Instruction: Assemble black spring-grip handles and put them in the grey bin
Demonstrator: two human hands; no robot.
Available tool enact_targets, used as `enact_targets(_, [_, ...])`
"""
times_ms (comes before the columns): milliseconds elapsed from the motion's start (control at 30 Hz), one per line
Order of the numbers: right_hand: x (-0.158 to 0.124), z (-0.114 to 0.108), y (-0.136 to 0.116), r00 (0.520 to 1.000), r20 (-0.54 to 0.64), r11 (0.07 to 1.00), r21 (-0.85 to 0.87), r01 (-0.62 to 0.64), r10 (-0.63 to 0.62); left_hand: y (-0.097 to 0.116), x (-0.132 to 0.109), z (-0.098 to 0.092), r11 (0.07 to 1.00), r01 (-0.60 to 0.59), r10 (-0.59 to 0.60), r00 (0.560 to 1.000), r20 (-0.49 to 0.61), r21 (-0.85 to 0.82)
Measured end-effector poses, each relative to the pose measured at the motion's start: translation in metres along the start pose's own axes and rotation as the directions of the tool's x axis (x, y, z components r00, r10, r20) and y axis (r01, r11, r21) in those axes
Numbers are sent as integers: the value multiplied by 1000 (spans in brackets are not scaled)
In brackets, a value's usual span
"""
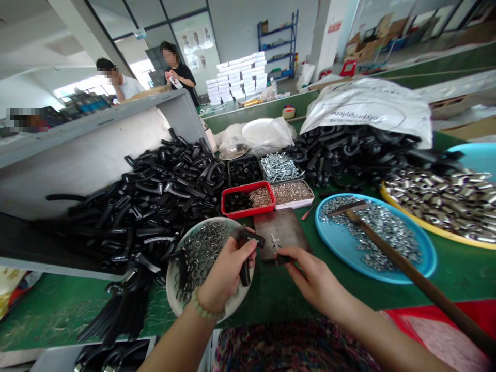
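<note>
Black part [256, 238] pinched in the left grip [229, 261], dark piece [284, 260] clamped in the right grip [314, 274] just across from it. I'd hold both steady and low, metal plate [289, 226] just beyond to catch drops.

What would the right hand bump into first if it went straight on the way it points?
Probably the black part held in the left hand, though depth is unclear, so it might pass above or below.

Blk part [284, 260] in R hand [310, 269] prob. partly hidden by fingers [296, 254].
</note>
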State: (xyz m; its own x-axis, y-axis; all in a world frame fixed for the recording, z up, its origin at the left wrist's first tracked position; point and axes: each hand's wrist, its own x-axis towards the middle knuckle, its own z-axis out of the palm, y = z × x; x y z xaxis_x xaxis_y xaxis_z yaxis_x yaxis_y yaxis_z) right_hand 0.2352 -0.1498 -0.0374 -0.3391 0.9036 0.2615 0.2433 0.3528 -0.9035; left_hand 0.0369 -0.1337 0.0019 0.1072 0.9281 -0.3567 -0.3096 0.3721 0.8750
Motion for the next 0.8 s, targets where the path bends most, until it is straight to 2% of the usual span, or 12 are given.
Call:
enact_targets(67, [-1,-1,-4,999,3,996,-66,54,-54,-11,1,16,997,41,-42,999,-8,-71])
enact_targets(133, [-3,-1,-5,999,-10,997,-63,40,-41,-17,3,24,991,55,-57,998,-12,-121])
enact_targets(267, [-6,-5,-2,994,-24,985,140,-102,107,-20,8,33,987,37,-29,998,50,-154])
enact_targets(333, [-7,-13,-1,994,47,982,163,-100,94,-19,10,33,994,62,-53,994,101,-90])
enact_targets(400, [-6,-25,-2,986,167,997,76,-12,-1,-18,11,30,993,108,-113,982,149,38])
enact_targets(467, [-4,-37,-3,955,289,998,20,65,-68,-18,13,27,977,128,-161,967,199,170])
enact_targets(500, [-2,-41,-3,944,324,998,40,56,-66,-18,13,26,969,117,-168,958,231,217])
enact_targets(567, [-1,-44,-3,942,337,982,179,-61,-3,-18,12,25,963,60,-141,943,303,264])
enact_targets(633, [1,-42,0,940,332,886,408,-218,78,-19,10,27,955,-27,-80,935,345,294])
enact_targets(700, [1,-38,3,926,354,728,599,-334,134,-22,8,30,941,-105,-12,940,341,322])
enact_targets(767, [1,-35,7,908,386,608,686,-399,161,-26,7,33,934,-140,17,936,350,328])
enact_targets(800, [0,-34,8,903,396,577,703,-416,168,-28,7,33,939,-142,23,934,355,312])
